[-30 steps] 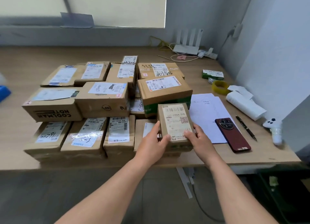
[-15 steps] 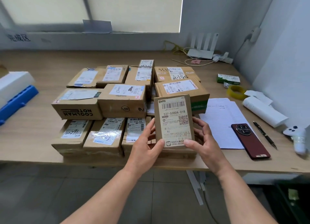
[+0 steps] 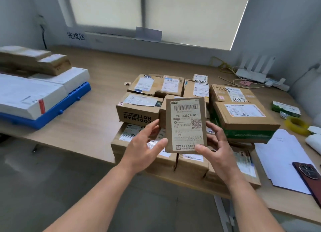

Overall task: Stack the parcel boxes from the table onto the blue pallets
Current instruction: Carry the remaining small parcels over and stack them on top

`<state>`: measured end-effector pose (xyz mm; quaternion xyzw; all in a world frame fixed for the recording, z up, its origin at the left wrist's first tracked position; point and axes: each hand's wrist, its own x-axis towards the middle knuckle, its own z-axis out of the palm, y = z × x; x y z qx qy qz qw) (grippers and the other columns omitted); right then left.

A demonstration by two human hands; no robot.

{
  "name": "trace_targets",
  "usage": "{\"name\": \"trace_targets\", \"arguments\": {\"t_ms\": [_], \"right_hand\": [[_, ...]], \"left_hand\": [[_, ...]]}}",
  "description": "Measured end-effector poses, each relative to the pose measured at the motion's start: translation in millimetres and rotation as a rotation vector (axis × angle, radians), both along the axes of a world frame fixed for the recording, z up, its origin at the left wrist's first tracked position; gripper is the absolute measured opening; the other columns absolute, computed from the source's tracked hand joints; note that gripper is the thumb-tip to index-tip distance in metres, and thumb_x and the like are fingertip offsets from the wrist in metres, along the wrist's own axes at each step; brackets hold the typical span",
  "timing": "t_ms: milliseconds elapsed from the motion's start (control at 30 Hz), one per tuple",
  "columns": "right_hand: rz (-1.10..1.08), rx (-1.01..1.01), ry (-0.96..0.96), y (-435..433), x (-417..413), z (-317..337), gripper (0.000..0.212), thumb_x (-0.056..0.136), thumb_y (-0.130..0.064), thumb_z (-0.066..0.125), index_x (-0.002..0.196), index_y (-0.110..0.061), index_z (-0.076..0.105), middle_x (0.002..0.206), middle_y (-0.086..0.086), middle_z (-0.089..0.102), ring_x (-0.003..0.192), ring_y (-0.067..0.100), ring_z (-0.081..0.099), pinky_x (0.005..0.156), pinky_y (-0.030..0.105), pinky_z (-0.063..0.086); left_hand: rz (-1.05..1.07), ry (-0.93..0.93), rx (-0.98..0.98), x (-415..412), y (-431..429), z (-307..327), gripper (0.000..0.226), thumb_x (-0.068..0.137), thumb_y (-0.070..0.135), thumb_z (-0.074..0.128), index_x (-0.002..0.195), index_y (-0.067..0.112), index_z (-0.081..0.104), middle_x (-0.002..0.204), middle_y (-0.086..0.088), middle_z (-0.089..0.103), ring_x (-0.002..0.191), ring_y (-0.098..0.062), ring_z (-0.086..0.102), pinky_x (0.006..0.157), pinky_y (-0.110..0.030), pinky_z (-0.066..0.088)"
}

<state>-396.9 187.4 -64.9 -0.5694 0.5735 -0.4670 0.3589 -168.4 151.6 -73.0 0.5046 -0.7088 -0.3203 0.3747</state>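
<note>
Both hands hold a small flat cardboard parcel upright above the table's front edge, its white shipping label facing me. My left hand grips its left side, thumb on the lower front. My right hand grips the right side, thumb on the lower right corner. Behind and under it lies a pile of several brown parcel boxes on the wooden table. At the left a blue pallet carries white flat boxes with brown parcels on top.
White sheets of paper and a dark red phone lie at the right. A yellow tape roll, a green packet and a white router with cables sit further back right. Grey floor lies below the table edge.
The parcel has been lifted off the pile and tipped upright. My view has swung left, bringing the blue pallet and its stacked boxes into sight.
</note>
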Motion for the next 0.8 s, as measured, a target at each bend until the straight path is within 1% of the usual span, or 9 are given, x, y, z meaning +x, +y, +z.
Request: {"name": "trace_targets", "arguments": {"t_ms": [67, 100, 200, 267, 400, 533, 633, 667, 800], "right_hand": [[0.018, -0.015, -0.01, -10.2, 26.5, 4.4, 0.072, 0.055, -0.052, 0.071, 0.12, -0.059, 0.042, 0.109, -0.012, 0.065, 0.108, 0.008, 0.061, 0.094, 0.043, 0.052], [0.032, -0.022, -0.008, -14.8, 40.8, 6.9, 0.071, 0.054, -0.053, 0.07, 0.118, -0.06, 0.042, 0.109, -0.011, 0.065, 0.108, 0.007, 0.061, 0.094, 0.045, 0.051], [0.069, -0.037, -0.02, -28.3, 85.9, 11.0, 0.07, 0.053, -0.053, 0.07, 0.117, -0.06, 0.043, 0.109, -0.011, 0.066, 0.108, 0.005, 0.06, 0.096, 0.044, 0.05], [0.094, -0.045, -0.041, -37.4, 116.5, 11.6, 0.07, 0.053, -0.05, 0.072, 0.117, -0.059, 0.044, 0.108, -0.008, 0.067, 0.106, 0.009, 0.062, 0.095, 0.045, 0.051], [0.177, -0.056, -0.111, -53.5, 174.7, 10.3, 0.07, 0.053, -0.043, 0.075, 0.117, -0.053, 0.047, 0.109, -0.001, 0.066, 0.102, 0.015, 0.066, 0.09, 0.045, 0.054], [0.228, -0.049, -0.134, -65.8, 226.8, 7.5, 0.071, 0.053, -0.044, 0.074, 0.118, -0.05, 0.048, 0.108, -0.002, 0.067, 0.102, 0.017, 0.066, 0.087, 0.041, 0.056], [0.263, -0.039, -0.126, -78.1, 260.7, 4.6, 0.074, 0.053, -0.046, 0.075, 0.121, -0.051, 0.046, 0.112, -0.001, 0.065, 0.107, 0.019, 0.062, 0.092, 0.051, 0.052], [0.28, -0.03, -0.139, -83.0, 271.0, 3.4, 0.074, 0.053, -0.046, 0.075, 0.121, -0.051, 0.046, 0.112, 0.001, 0.065, 0.107, 0.019, 0.063, 0.092, 0.051, 0.052], [0.344, 0.003, -0.184, -103.5, 311.7, -2.5, 0.068, 0.054, -0.041, 0.077, 0.113, -0.055, 0.048, 0.103, 0.0, 0.069, 0.102, 0.018, 0.066, 0.089, 0.043, 0.054]], "left_hand": [[0.07, -0.024, -0.038, 33.0, -4.8, 2.7, 0.073, 0.076, 0.064, 0.051, 0.141, 0.037, 0.035, 0.133, 0.014, 0.052, 0.121, 0.002, 0.048, 0.1, -0.035, 0.047], [0.105, -0.049, -0.063, 49.2, -6.5, 3.5, 0.071, 0.077, 0.062, 0.053, 0.141, 0.036, 0.035, 0.133, 0.013, 0.052, 0.121, 0.0, 0.049, 0.1, -0.035, 0.047], [0.192, -0.156, -0.138, 96.6, -11.8, 4.0, 0.067, 0.082, 0.048, 0.061, 0.141, 0.027, 0.037, 0.135, 0.006, 0.052, 0.122, -0.009, 0.049, 0.1, -0.035, 0.045], [0.231, -0.229, -0.17, 127.0, -15.5, 2.6, 0.067, 0.085, 0.042, 0.064, 0.143, 0.023, 0.036, 0.137, 0.003, 0.05, 0.124, -0.012, 0.047, 0.101, -0.035, 0.044], [0.305, -0.324, -0.174, 183.3, -23.0, -0.6, 0.07, 0.086, 0.046, 0.061, 0.145, 0.024, 0.032, 0.143, 0.004, 0.045, 0.129, -0.013, 0.044, 0.105, -0.035, 0.042], [0.372, -0.38, -0.147, 235.2, -25.0, -2.5, 0.071, 0.086, 0.047, 0.06, 0.146, 0.026, 0.029, 0.145, 0.004, 0.041, 0.131, -0.014, 0.041, 0.108, -0.037, 0.038], [0.417, -0.408, -0.133, 268.6, -27.9, -2.7, 0.071, 0.086, 0.047, 0.059, 0.146, 0.026, 0.028, 0.144, 0.005, 0.042, 0.131, -0.013, 0.039, 0.109, -0.035, 0.034], [0.43, -0.409, -0.127, 278.1, -28.9, -2.7, 0.071, 0.086, 0.046, 0.06, 0.146, 0.026, 0.028, 0.143, 0.005, 0.042, 0.131, -0.012, 0.039, 0.109, -0.034, 0.032], [0.486, -0.423, -0.115, 311.2, -34.3, -4.0, 0.071, 0.085, 0.045, 0.06, 0.145, 0.026, 0.029, 0.143, 0.006, 0.043, 0.132, -0.012, 0.037, 0.11, -0.034, 0.031]]}}
